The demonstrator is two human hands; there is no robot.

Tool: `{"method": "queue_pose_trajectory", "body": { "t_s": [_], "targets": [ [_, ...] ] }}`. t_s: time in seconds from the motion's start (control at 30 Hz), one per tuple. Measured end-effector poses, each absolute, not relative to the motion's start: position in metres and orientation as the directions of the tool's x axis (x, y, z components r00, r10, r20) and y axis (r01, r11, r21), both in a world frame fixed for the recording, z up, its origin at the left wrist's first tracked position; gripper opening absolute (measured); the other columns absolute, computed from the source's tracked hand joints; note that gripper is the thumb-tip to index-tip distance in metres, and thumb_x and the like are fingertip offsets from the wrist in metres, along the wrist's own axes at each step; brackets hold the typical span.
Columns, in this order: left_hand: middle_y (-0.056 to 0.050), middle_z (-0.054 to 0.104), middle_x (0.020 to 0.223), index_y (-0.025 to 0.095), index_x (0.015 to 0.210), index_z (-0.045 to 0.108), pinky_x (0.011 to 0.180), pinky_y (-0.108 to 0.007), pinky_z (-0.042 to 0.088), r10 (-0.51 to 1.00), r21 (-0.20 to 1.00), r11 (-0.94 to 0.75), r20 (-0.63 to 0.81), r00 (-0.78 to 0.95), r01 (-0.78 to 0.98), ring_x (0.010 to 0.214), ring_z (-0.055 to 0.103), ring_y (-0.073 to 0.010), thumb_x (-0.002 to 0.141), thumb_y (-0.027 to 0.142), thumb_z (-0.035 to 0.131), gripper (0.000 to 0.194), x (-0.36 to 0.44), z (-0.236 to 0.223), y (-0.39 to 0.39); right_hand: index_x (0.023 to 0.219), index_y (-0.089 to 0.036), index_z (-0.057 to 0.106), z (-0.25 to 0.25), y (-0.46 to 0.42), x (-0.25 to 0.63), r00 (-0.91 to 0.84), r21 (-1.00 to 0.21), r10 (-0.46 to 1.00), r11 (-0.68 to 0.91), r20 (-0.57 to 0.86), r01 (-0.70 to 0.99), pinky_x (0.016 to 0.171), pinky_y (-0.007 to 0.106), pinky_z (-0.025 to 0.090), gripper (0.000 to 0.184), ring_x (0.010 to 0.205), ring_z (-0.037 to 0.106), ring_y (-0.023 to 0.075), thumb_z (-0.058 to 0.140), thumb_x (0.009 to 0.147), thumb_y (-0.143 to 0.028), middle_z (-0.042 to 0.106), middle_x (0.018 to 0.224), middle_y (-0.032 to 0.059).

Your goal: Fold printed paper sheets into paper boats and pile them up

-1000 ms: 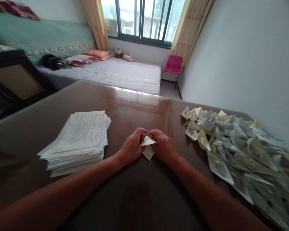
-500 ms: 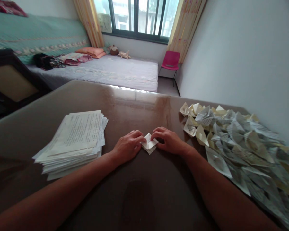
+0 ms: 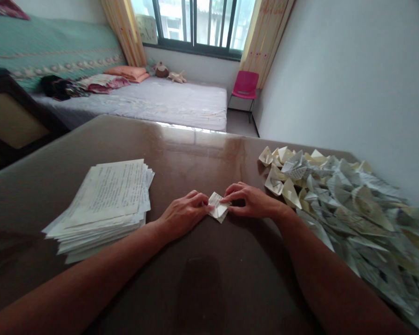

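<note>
A small folded paper [image 3: 218, 208], pale and roughly square, lies corner-on in the middle of the brown table. My left hand [image 3: 185, 211] is closed on its left corner, thumb and forefinger pinching the edge. From the other side, my right hand [image 3: 248, 201] grips the right edge, its forefinger over the top face and its thumb lower down. Part of the paper is hidden under the fingertips. To the left sits a stack of printed sheets [image 3: 108, 190]; on the right spreads a heap of folded paper boats [image 3: 345, 190].
The glossy brown table [image 3: 195, 158] runs toward a bed [image 3: 174, 102] under the window. A pink chair [image 3: 245, 84] stands beyond, near the white wall [image 3: 321, 79] on the right. A dark wooden chair [image 3: 17, 116] is at the left edge.
The folded paper has turned slightly between my hands. My left fingers have shifted to its lower left edge, and my right hand has moved a little outward. The whole view has shifted slightly.
</note>
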State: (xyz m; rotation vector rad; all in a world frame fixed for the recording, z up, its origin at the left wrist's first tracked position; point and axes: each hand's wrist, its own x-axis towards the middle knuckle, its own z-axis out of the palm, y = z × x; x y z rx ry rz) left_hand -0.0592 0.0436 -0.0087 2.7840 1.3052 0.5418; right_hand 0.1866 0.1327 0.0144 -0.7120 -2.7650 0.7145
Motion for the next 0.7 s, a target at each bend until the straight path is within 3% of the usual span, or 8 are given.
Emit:
{"method": "queue_pose_trajectory", "body": {
  "t_s": [0.17,0.4,0.53,0.7],
  "targets": [
    [-0.005,0.058,0.103,0.025,0.113,0.061,0.072,-0.024,0.047,0.719,0.149,-0.68,0.328,0.613,0.718,0.09,0.051,-0.0155,0.097,0.025,0.04,0.026,-0.055,-0.007,0.044,0.097,-0.025,0.075,0.014,0.131,0.183,-0.831,-0.529,0.55,0.731,0.084,0.43,0.087,0.032,0.045,0.025,0.094,0.059,0.0171,0.056,0.089,-0.04,0.067,0.099,0.0052],
    [-0.005,0.057,0.1,0.023,0.112,0.06,0.073,-0.024,0.047,0.714,0.125,-0.686,0.309,0.628,0.717,0.086,0.052,-0.0145,0.098,0.026,0.038,0.026,-0.051,-0.008,0.044,0.096,-0.025,0.072,0.004,0.132,0.18,-0.8,-0.515,0.591,0.72,0.104,0.465,0.086,0.031,0.044,0.015,0.094,0.058,0.017,0.066,0.082,-0.028,0.065,0.096,0.0036],
    [-0.006,0.058,0.106,0.021,0.108,0.061,0.077,-0.025,0.048,0.693,0.173,-0.713,0.318,0.647,0.679,0.091,0.053,-0.015,0.098,0.024,0.038,0.025,-0.051,-0.009,0.044,0.095,-0.024,0.071,0.002,0.132,0.179,-0.793,-0.51,0.6,0.716,0.102,0.477,0.087,0.031,0.043,0.014,0.093,0.057,0.0164,0.065,0.082,-0.024,0.065,0.095,0.003],
    [-0.006,0.064,0.1,0.022,0.102,0.067,0.081,-0.028,0.05,0.662,0.25,-0.749,0.322,0.677,0.613,0.093,0.053,-0.0166,0.096,0.025,0.043,0.025,-0.052,-0.006,0.043,0.094,-0.024,0.071,0.002,0.131,0.179,-0.769,-0.513,0.632,0.692,0.092,0.508,0.085,0.03,0.044,0.014,0.093,0.057,0.0163,0.065,0.082,-0.022,0.064,0.097,0.0031]
  ]
}}
